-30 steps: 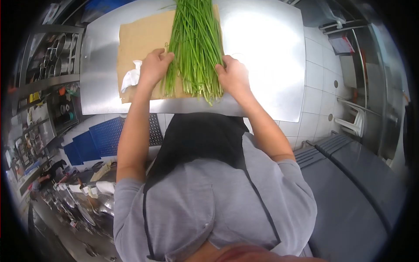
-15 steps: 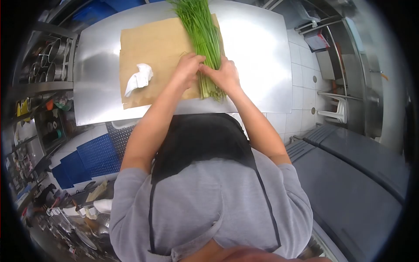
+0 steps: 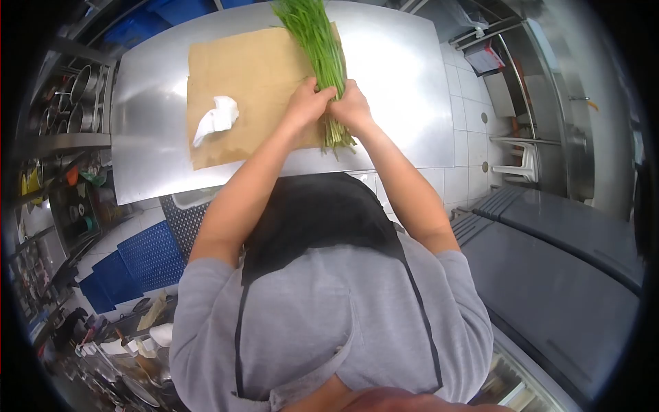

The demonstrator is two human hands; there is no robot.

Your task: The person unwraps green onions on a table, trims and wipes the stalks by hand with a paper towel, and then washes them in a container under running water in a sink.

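A long bunch of green chives (image 3: 317, 44) lies lengthwise over the right side of a brown paper sheet (image 3: 240, 69), its pale cut ends toward me. Around the lower part of the bunch, my left hand (image 3: 310, 106) is closed from the left side. My right hand (image 3: 351, 108) grips the same bunch from the right, thumbs close together on top. The stalks between my hands are squeezed narrow, and the fingers beneath are hidden. On the left of the paper rests a crumpled white cloth or paper towel (image 3: 218, 118).
The paper lies on a stainless steel table (image 3: 405, 89). Racked pots (image 3: 82, 86) stand to the left, a white plastic stool (image 3: 518, 161) and a grey lidded unit (image 3: 549, 275) to the right. Blue mats (image 3: 147, 250) lie on the floor at lower left.
Both hands have shifted slightly upward and closed in on the chives, which are now gathered into a narrower bundle. The white cloth has stayed on the paper.
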